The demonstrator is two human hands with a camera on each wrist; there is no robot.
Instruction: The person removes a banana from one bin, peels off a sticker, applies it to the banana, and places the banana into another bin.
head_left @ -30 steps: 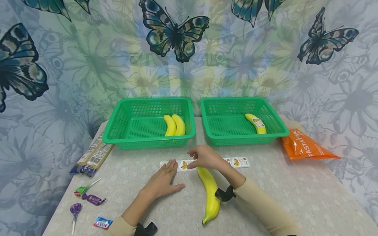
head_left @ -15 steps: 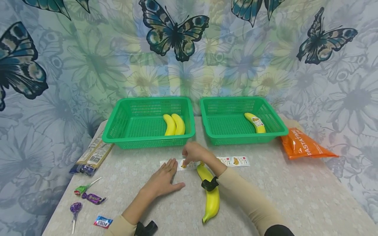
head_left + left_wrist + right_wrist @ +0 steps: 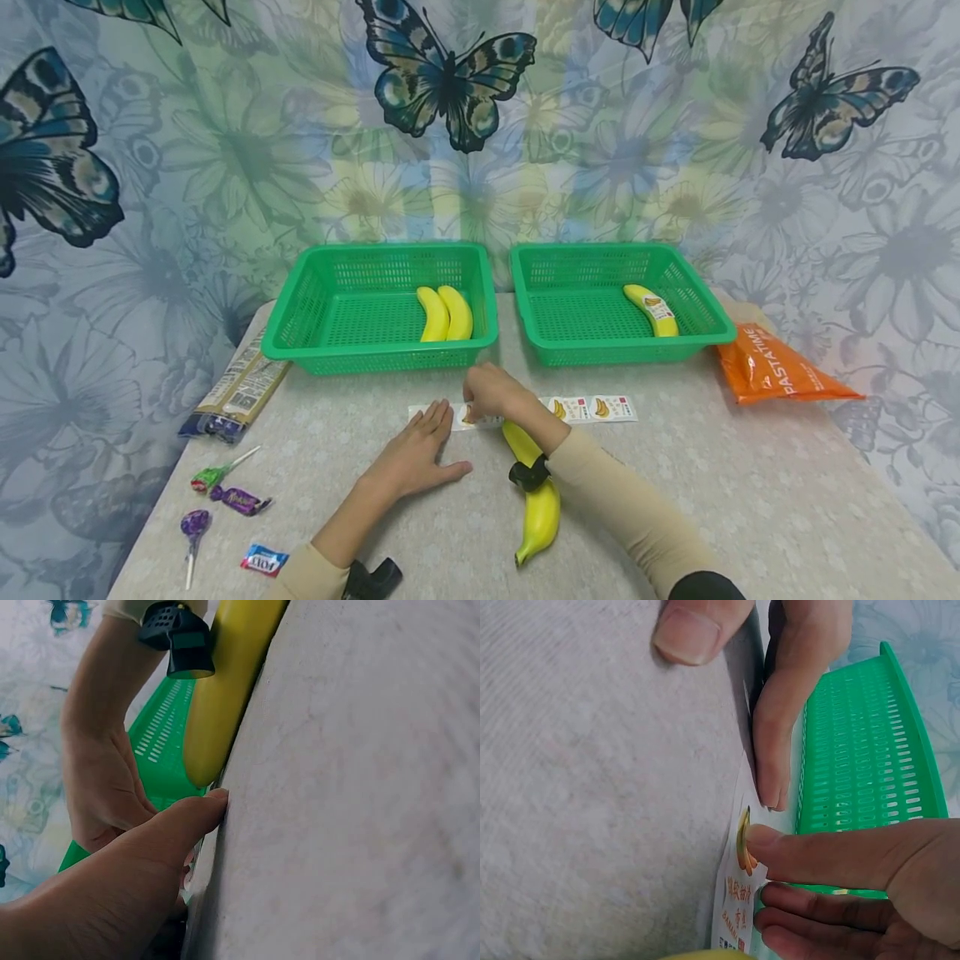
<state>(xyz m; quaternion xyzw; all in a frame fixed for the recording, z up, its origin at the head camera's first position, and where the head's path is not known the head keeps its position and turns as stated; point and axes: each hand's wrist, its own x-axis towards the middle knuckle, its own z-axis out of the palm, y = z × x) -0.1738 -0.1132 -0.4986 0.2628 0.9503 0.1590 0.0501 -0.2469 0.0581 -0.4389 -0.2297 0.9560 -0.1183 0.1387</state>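
A strip of printed banana stickers [image 3: 572, 409] lies across the middle of the table. My left hand [image 3: 412, 462] rests flat on its left end, fingers extended and thumb spread to the side. Over the strip, my right hand [image 3: 501, 393] has curled fingers. In the right wrist view, its thumb and fingertips pinch at one sticker [image 3: 736, 904], the thumb on the banana picture; how firmly it is held cannot be seen. A large yellow banana [image 3: 542, 521] lies below the strip, partly hidden by the right wrist and its black camera [image 3: 529, 473].
Behind stand two green baskets: the left basket [image 3: 352, 360] holds two bananas [image 3: 446, 314], the right basket [image 3: 615, 355] one labelled banana [image 3: 651, 310]. An orange bag [image 3: 780, 367] sits at right. At left are a gold packet [image 3: 238, 387], lollipops [image 3: 197, 523] and wrapped candies [image 3: 264, 560].
My right hand has moved left and down along the strip, its fingers curling in at a sticker near my left hand. The left hand and the large banana stay put.
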